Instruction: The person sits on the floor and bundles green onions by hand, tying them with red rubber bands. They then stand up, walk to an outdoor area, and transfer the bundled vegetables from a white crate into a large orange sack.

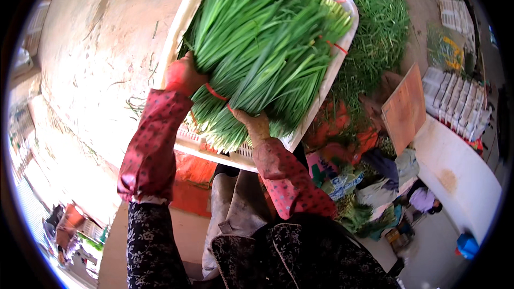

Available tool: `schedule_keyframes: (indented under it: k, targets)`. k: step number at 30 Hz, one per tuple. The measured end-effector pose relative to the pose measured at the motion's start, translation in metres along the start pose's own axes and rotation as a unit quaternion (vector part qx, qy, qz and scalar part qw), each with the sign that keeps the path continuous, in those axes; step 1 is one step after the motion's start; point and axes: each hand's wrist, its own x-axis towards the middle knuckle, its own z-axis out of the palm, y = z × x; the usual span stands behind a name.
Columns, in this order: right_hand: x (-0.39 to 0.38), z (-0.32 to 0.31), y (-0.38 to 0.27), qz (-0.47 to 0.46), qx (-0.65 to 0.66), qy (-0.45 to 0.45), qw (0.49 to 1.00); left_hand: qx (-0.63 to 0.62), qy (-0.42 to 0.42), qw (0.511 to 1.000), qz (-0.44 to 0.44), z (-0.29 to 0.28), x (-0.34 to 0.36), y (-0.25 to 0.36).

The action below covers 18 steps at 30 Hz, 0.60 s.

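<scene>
A white plastic crate (170,48) is heaped with bundles of long flat green chives (257,37), some tied with red bands. My left hand (184,75) is at the crate's left side, its fingers curled into the edge of the nearest chive bundle (251,88); the leaves partly hide them. Gripping the same bundle close to its red tie (216,92) is my right hand (254,124), with the thumb on top and the other fingers partly hidden. The bundle's pale stem ends (222,134) point toward me. Red spotted sleeve covers are on both forearms.
Loose green leaves (375,16) are piled right of the crate. Beyond stand a wooden board (404,108), a curved white panel (455,166) and stacked white crates (455,96). Cloths and bags (380,182) lie to the right. Orange-red material (193,182) sits below the crate.
</scene>
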Motion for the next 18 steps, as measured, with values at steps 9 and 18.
schedule_keyframes:
  k: [9,18]
  targets:
    - [0.019,0.023,0.033,0.113,0.007,-0.035,0.993,-0.018,-0.07,0.989,-0.128,0.033,-0.034,-0.044]
    - [-0.124,-0.113,0.017,0.029,-0.208,0.086,0.974,0.082,-0.03,0.977,0.194,0.001,-0.082,-0.028]
